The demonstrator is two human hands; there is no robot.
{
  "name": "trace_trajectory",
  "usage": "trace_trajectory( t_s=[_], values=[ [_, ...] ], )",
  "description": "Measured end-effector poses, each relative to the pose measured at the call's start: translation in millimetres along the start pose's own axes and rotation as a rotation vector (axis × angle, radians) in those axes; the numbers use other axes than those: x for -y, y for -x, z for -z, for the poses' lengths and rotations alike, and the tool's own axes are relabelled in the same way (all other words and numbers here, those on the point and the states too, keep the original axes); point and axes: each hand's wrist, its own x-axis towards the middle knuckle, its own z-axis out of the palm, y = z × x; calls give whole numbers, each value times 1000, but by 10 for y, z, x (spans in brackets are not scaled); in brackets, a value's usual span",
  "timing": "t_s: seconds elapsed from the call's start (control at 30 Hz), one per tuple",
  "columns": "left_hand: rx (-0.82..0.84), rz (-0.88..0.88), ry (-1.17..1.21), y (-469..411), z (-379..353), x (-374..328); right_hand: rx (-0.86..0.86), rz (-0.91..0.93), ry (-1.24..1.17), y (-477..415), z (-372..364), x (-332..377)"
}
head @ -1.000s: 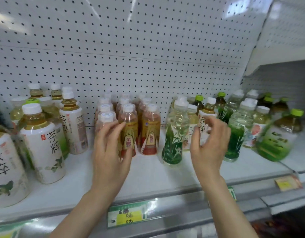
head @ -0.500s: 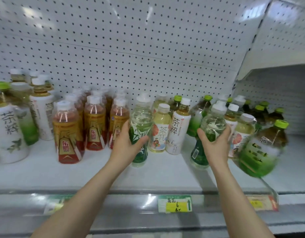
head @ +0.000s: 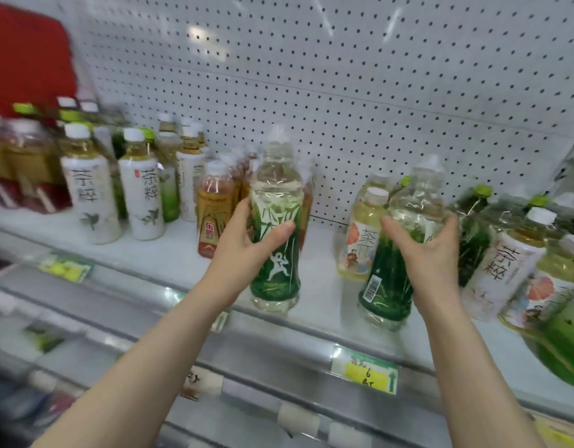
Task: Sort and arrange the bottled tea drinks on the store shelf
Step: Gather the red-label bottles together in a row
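Fingers (head: 449, 229) curled round green bottles (head: 276, 279)

I see bright even light from above, glare streaks on the pegboard (head: 344, 76), far-left bottles (head: 27, 156) blurred, frame edges bent.

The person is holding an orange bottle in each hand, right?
Not orange. In the head view the left hand grips one green bottle and the right hand grips another green bottle. An orange bottle stands on the shelf.
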Motion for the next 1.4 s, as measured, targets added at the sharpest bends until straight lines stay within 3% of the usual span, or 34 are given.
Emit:
trace_trajectory(
  t_s=[0.47, 0.8, 1.07, 1.4],
  values=[
    [-169, 94, -160, 493, 2323, -78, 387, -52, -199, 1161, -2086, 1119],
    [-244, 80, -182, 397, 3691, -37, 494, -94, -325, 1292, -3266, 1807],
    [-302, 47, -192, -240, 4188, 87, 572, -35, -228, 925, -4133, 2072],
    [-420, 34, -163, -627, 4777, 473, 565, 353, 226, 1131, -5140, 1848]
  ],
)
